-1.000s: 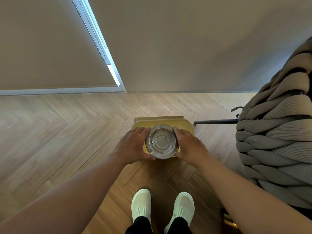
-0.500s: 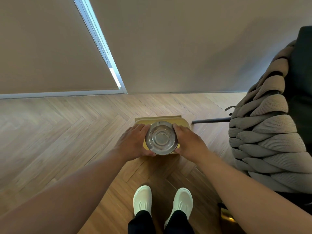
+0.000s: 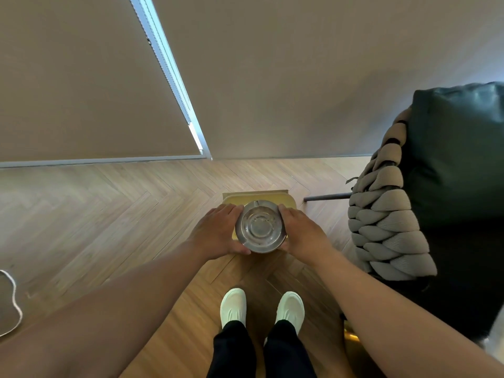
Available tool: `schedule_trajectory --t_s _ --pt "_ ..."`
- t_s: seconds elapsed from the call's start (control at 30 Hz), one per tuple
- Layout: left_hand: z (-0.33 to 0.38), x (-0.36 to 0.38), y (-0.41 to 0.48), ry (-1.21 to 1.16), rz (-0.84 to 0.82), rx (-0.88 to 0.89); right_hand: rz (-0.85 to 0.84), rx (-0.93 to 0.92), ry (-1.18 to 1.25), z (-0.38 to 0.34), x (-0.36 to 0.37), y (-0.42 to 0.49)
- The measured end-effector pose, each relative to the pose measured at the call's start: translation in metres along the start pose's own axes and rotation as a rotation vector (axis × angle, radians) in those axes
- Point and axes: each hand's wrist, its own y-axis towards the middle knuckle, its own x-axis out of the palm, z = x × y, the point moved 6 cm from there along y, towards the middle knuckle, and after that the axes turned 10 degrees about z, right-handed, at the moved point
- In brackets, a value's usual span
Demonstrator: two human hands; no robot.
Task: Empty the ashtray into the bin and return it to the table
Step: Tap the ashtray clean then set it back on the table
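Note:
A round shiny metal ashtray is held upright between both hands, mouth up, with faint residue on its bottom. My left hand grips its left side and my right hand grips its right side. Directly beneath it on the floor stands a yellow bin with a rounded rectangular rim, mostly covered by the ashtray and the hands. No table is in view.
A chair with a chunky beige knitted throw and a dark cushion stands close on the right, its dark leg beside the bin. Wall and window blind rise ahead. My white shoes stand on herringbone wood floor. A cord lies at far left.
The view has shifted left and back a little, so more of the chair and its dark cushion shows. Both hands still hold the ashtray over the bin.

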Motion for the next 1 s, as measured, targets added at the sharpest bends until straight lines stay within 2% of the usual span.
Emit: schedule_trajectory --t_s 0.37,0.57,1.0 --pt "0.072 -0.097 -0.068 0.005 -0.027 0.017 0.017 0.037 0.102 -0.059 -0.093 -0.087" --pt "0.111 -0.143 -0.096 0.013 -0.034 0.051 0.1 0.049 0.143 -0.084 -0.14 -0.133" --pt "0.168 -0.154 -0.135 0.06 -0.1 0.243 0.232 0.193 0.19 -0.08 -0.142 -0.22"
